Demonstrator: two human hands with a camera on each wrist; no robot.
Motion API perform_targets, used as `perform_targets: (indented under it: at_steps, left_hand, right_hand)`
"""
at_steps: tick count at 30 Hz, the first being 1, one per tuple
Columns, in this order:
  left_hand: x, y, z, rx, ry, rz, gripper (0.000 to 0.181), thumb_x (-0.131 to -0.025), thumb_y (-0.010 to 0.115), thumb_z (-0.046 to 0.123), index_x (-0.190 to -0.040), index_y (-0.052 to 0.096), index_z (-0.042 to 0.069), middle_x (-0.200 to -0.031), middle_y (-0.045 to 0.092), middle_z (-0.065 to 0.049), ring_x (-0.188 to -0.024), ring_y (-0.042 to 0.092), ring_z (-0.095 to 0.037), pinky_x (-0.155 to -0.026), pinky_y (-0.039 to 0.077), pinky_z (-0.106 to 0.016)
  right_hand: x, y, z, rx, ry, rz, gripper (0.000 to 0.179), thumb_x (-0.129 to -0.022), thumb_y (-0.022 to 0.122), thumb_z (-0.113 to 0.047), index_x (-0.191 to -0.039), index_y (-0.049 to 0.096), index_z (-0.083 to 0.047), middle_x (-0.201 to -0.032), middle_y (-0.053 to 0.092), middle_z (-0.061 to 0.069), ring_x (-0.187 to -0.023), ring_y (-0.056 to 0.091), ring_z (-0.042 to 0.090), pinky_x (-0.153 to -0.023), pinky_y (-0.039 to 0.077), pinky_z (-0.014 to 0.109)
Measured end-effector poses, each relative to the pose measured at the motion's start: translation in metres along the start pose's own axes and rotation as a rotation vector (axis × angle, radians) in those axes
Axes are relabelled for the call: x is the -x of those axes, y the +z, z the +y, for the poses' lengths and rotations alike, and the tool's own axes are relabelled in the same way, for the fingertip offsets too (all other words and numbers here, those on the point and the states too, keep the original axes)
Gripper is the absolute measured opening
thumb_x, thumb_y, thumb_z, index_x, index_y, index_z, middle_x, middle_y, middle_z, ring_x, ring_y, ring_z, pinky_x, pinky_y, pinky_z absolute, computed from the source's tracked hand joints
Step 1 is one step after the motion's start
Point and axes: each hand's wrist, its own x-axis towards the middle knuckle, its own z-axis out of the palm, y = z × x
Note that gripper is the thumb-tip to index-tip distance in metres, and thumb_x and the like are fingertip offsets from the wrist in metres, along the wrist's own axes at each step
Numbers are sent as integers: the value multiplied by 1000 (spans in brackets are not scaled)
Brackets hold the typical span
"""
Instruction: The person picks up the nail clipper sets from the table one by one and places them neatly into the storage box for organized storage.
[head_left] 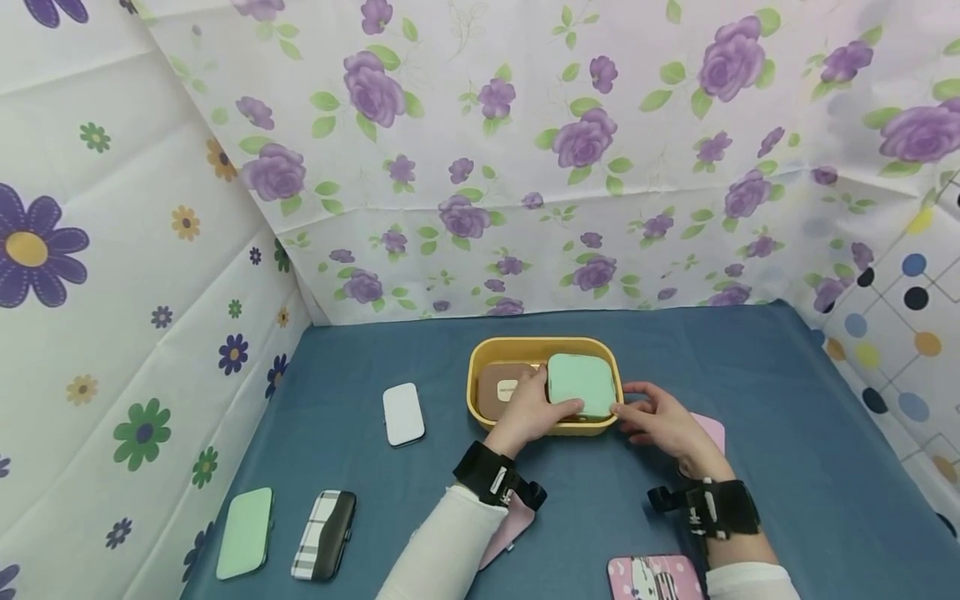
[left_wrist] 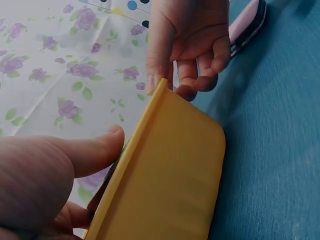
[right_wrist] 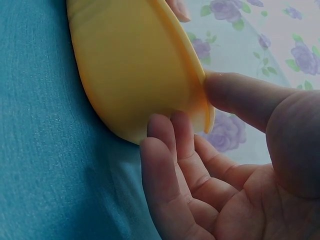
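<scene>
A yellow oval basket (head_left: pixel 480 350) holds a brown case (head_left: pixel 491 387) with a pale label on the left and a mint-green case (head_left: pixel 581 383) on the right. My left hand (head_left: pixel 528 412) reaches over the near rim. Its thumb lies along the green case's near edge, and its fingers touch that case's left side, partly hidden. At the basket's right end, my right hand (head_left: pixel 663 425) pinches the rim. The right wrist view shows its thumb (right_wrist: pixel 245 97) on the rim and its curled fingers (right_wrist: pixel 160 167) against the outer wall.
On the blue cloth lie a white case (head_left: pixel 403 414), a light-green case (head_left: pixel 245 533), a plaid-and-black case (head_left: pixel 324 535) and a pink cartoon case (head_left: pixel 655 577). One pink case (head_left: pixel 510 529) is partly under my left forearm. Another pink case (head_left: pixel 712 429) shows behind my right hand.
</scene>
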Motion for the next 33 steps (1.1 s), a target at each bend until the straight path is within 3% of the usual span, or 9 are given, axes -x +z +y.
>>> perform_targets:
  at_steps: [9, 16, 24, 33]
  left_hand:
    - [1, 3, -3, -63, -17, 16, 93, -99, 78, 43, -163, 33, -8, -163, 33, -29, -137, 52, -37, -112, 46, -50]
    - [5, 1, 1, -108, 5, 40, 81, -100, 78, 38, -159, 44, -7, -147, 47, -26, -120, 57, -33, -105, 50, -48]
    - [3, 3, -2, -128, 33, 46, 76, -101, 77, 38, -155, 49, -6, -148, 49, -27, -122, 58, -33, -105, 51, -47]
    - [4, 3, -3, -101, 33, 72, 75, -105, 71, 35, -158, 42, -10, -150, 44, -29, -131, 55, -37, -108, 48, -50]
  right_hand:
    - [0, 1, 1, 16, -1, -1, 77, -102, 75, -46, -156, 43, -2, -117, 72, 19, -102, 72, 28, -82, 61, 37]
    - [1, 0, 2, 22, 0, -3, 77, -102, 74, -47, -156, 43, -2, -118, 73, 18, -104, 72, 29, -83, 61, 39]
    - [1, 0, 2, 29, 8, 3, 77, -102, 74, -47, -156, 43, -2, -117, 73, 16, -103, 72, 27, -83, 60, 38]
    - [0, -1, 2, 44, 9, 0, 75, -101, 74, -50, -154, 46, -4, -120, 72, 17, -104, 72, 26, -85, 60, 37]
